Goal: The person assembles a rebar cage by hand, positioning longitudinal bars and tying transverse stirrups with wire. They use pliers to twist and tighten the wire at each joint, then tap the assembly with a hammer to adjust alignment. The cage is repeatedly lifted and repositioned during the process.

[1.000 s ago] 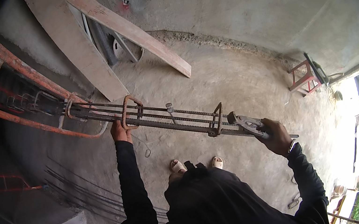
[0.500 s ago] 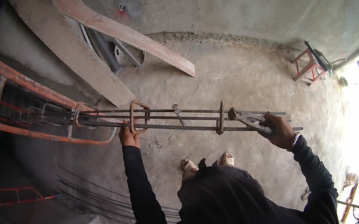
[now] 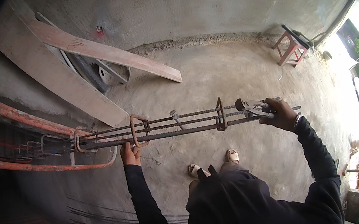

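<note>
A long rebar cage (image 3: pixel 192 130) runs level across in front of me, several ribbed bars with square stirrups round them. My left hand (image 3: pixel 130 155) is closed at the lowest bar, just left of a rusty stirrup (image 3: pixel 134 131); its fingertips are partly hidden behind the bar. Near the cage's right end, my right hand (image 3: pixel 282 114) grips steel pincers (image 3: pixel 250 105) by their handles. The pincers' head points left, over the bars. Another stirrup (image 3: pixel 221 114) stands just left of it. A bolt-like metal piece (image 3: pixel 175 116) shows at the bars mid-span.
The cage's left part rests on an orange metal frame (image 3: pixel 44 124). Long boards (image 3: pixel 108 52) lean at the back left against the concrete wall (image 3: pixel 199 4). A red stool (image 3: pixel 289 48) stands back right. Loose rebar rods (image 3: pixel 112 218) lie on the floor at lower left.
The view has turned, so the cage, slanting before, now lies level. My left hand sits lower on the cage, its fingers less far over the bars. The right hand keeps hold of the pincers.
</note>
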Available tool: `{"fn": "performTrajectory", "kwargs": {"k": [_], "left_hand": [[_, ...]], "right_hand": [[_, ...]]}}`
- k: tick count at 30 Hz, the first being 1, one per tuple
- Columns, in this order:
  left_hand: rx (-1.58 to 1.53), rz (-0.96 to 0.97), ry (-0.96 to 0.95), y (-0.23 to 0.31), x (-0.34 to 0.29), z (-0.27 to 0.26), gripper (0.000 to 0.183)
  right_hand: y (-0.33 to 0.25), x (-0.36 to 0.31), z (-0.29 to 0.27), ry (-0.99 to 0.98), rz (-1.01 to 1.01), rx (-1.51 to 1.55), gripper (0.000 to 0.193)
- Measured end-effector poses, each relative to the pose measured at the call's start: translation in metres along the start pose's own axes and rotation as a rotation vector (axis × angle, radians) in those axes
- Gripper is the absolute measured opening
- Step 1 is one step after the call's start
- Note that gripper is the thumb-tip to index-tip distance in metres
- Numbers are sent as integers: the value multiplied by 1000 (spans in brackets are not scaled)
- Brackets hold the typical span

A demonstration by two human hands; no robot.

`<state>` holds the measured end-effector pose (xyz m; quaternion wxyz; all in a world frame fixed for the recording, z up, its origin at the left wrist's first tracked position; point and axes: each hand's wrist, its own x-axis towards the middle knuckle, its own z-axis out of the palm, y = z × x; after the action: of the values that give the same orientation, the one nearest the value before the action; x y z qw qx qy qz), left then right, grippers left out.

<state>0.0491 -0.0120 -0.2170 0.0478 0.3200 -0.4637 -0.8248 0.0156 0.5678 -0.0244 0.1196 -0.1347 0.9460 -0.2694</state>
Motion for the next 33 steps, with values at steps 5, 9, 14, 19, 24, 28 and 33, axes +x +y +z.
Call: {"fn": "performTrajectory", "kwargs": {"k": [5, 9, 14, 19, 24, 28, 33], "left_hand": [[2, 30, -59, -1, 2, -2, 12], [-6, 25, -63, 2, 1, 1, 18], [-26, 38, -115, 3, -3, -1, 25], [42, 20, -141, 6, -5, 2, 26], [147, 127, 89, 9, -36, 5, 37], [162, 288, 250, -1, -107, 5, 38], [-32, 311, 102, -42, -220, 22, 35]], "right_hand": [[1, 0, 1, 80, -2, -144, 47], [1, -1, 4, 91, 50, -119, 44], [-2, -7, 5, 117, 28, -106, 50], [-7, -7, 7, 86, 71, -121, 51], [-15, -16, -3, 404, -270, 7, 52], [-33, -43, -7, 628, -363, 359, 38], [-74, -74, 43, 712, -429, 830, 23]]}}
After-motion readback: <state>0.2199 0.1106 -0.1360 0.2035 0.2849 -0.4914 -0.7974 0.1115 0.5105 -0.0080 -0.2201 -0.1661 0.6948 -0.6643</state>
